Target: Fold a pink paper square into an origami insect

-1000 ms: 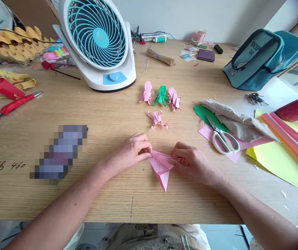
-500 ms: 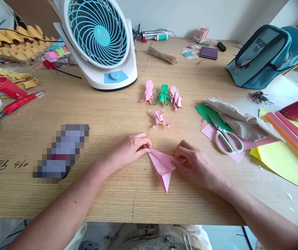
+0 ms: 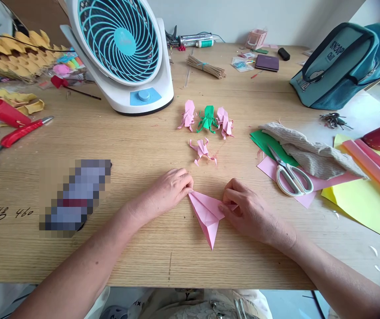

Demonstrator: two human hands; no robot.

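Note:
A piece of pink folded paper lies on the table before me, creased into pointed flaps with one tip toward me. My left hand pinches its upper left corner between thumb and fingers. On the other side, my right hand is closed on the right-hand point, partly hiding it. Just beyond my hands sits a pink origami figure with thin bent legs. Farther back stand a green origami figure and two more pink ones, a left one and a right one.
White-handled scissors lie on pink and green paper sheets at right, by a crumpled cloth and yellow paper. A fan stands at back left, a teal bag at back right. A blurred-out phone-like object is at left.
The camera view has shifted slightly. Both hands keep their hold on the pink paper, which looks almost the same.

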